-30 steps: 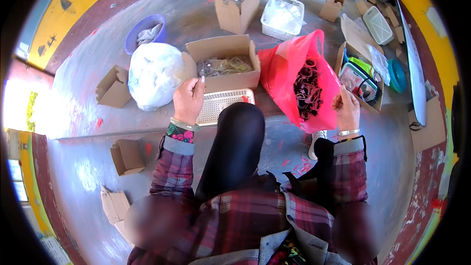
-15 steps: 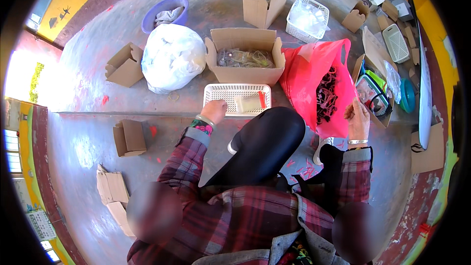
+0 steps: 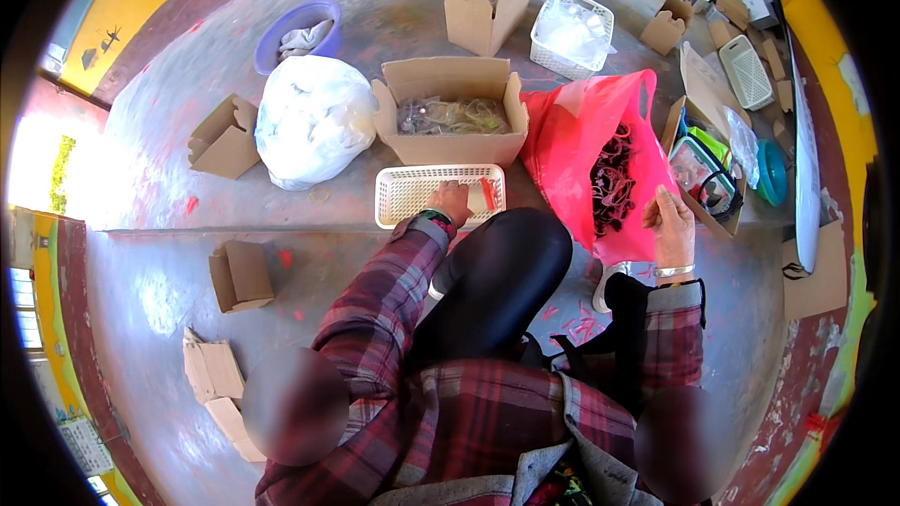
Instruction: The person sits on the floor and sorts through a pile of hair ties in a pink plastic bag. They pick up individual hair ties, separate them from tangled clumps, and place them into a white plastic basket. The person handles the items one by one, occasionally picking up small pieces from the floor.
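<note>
My left hand (image 3: 452, 201) is palm down inside a white slotted plastic basket (image 3: 398, 219). Its fingers look stretched out over one side of a clear plastic packet (image 3: 476, 200), which has a red strip (image 3: 488, 193) at its right. The fingertips are small and partly hidden. My right hand (image 3: 671, 227) is raised at the right edge of a bright pink plastic bag (image 3: 574, 145), with thumb and fingers drawn together; anything between them is too small to make out. Dark and pinkish looped bands (image 3: 613, 183) fill the bag's open mouth.
Behind the basket stands an open cardboard box (image 3: 457, 148) of clear-bagged items. Left of it sit a stuffed white bag (image 3: 316, 122) and a purple basin (image 3: 269, 45). A box of mixed goods (image 3: 717, 217) lies right of my right hand. My bent knee (image 3: 525, 248) is close to the basket.
My left hand has moved right, from the basket's near-left rim to the packet inside. My right hand stays beside the pink bag, fingers still drawn together. The whole view has shifted slightly.
</note>
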### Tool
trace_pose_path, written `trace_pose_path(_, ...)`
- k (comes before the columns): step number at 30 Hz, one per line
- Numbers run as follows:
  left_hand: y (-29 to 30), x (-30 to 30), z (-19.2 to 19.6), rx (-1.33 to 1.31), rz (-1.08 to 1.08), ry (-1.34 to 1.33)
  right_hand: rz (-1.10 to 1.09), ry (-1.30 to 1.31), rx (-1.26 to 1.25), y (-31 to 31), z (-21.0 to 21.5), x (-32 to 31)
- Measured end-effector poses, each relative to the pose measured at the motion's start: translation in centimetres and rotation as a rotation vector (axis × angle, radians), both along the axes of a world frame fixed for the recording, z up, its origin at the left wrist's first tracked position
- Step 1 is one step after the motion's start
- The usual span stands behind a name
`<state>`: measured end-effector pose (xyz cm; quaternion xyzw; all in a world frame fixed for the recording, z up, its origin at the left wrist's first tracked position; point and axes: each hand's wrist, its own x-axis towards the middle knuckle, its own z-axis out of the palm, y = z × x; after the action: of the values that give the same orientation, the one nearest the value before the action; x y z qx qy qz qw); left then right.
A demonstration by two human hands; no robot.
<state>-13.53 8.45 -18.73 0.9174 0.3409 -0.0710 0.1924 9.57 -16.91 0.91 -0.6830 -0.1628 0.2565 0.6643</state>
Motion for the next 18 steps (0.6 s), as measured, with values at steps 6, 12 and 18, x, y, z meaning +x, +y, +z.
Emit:
trace_pose_path(6,-0.1,0.9,-0.5,0.024,0.041,0.067,0.025,-0.006,-0.032,0.0,0.0,0.0)
trace_pose_path(12,0.4,0.9,0.3,0.014,0.041,0.076,0.057,-0.003,-0.061,0.3,0.1,-0.3)
trace_pose_path(18,0.9,0.7,-0.2,-0.012,0.033,0.049,0.082,0.008,-0.088,0.3,0.2,-0.4)
